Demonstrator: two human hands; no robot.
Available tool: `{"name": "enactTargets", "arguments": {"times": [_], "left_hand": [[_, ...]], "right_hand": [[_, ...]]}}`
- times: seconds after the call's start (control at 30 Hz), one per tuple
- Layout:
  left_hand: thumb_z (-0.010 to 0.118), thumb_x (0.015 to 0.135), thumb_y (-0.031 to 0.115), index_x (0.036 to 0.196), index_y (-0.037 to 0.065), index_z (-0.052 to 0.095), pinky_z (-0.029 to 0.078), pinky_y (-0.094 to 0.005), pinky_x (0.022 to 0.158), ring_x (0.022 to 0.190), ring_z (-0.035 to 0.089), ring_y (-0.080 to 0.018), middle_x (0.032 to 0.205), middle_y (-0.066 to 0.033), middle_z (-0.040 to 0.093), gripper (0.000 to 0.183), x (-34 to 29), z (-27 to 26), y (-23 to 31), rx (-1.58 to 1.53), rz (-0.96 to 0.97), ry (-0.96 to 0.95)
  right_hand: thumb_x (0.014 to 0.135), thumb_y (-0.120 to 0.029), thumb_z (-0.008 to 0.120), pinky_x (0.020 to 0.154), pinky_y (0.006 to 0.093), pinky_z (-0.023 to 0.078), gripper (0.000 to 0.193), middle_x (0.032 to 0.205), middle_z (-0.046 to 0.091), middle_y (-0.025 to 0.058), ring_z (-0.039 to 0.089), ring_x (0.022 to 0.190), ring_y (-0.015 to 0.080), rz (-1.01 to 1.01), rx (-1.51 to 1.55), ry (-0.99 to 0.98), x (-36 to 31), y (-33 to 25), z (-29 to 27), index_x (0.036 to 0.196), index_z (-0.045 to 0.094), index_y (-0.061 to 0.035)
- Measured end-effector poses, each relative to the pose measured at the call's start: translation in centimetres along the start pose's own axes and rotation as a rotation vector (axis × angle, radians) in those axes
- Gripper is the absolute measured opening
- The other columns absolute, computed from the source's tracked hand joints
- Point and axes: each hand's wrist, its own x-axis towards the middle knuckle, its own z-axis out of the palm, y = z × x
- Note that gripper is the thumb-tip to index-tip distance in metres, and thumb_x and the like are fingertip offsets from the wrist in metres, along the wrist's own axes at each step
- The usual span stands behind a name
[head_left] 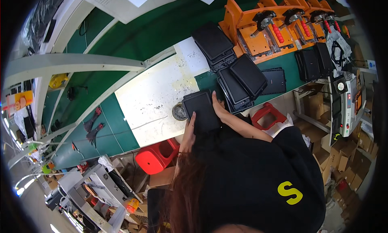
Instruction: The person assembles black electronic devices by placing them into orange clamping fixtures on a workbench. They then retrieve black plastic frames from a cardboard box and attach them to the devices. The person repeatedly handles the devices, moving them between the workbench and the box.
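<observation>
Left hand (188,134): fingers extended along the left edge of the black panel (202,111), pressing on it; not wrapped around.
Right hand (218,108): flat against the panel's right edge, fingers reaching to its upper corner.
Panel position: I hold it between both hands, over the near edge of the desk (153,99), above the white mat.
Handling, judged: rigid, thin, moderately light moulded shell; smooth faces probably slippery, so I grip the opposite long edges.
Round metal tin (178,111): just beside the panel's left edge.
Stacked panels (242,83): near, to the right.
Orange clamp fixtures (279,27): far, unattended.
</observation>
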Motion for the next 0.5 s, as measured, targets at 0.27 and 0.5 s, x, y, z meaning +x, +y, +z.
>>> {"name": "enactTargets", "arguments": {"times": [0.27,0.5], "left_hand": [[0.050,0.093,0.046,0.133,0.002,0.042,0.042,-0.0342,0.099,0.117,0.051,-0.0206,0.131,-0.0104,0.050,0.060,0.8,-0.2,0.5,0.021,0.032,-0.066],[0.045,0.092,0.054,0.139,0.006,0.036,0.035,-0.0405,0.105,0.126,0.043,-0.0237,0.139,-0.0120,0.042,0.068,-0.4,-0.6,0.4,-0.070,-0.020,-0.145]], "right_hand": [[0.077,-0.084,0.017,0.110,0.0450,0.021,0.109,0.146,0.016,0.0278,0.017,0.137,0.0381,0.043,0.025,-0.017,1.8,1.1,0.7,0.142,0.021,0.0043],[0.080,-0.080,0.019,0.108,0.0487,0.021,0.106,0.140,0.025,0.0314,0.026,0.132,0.0426,-0.088,-0.066,0.055,-0.1,0.9,1.7,0.137,0.029,0.0087]]}}
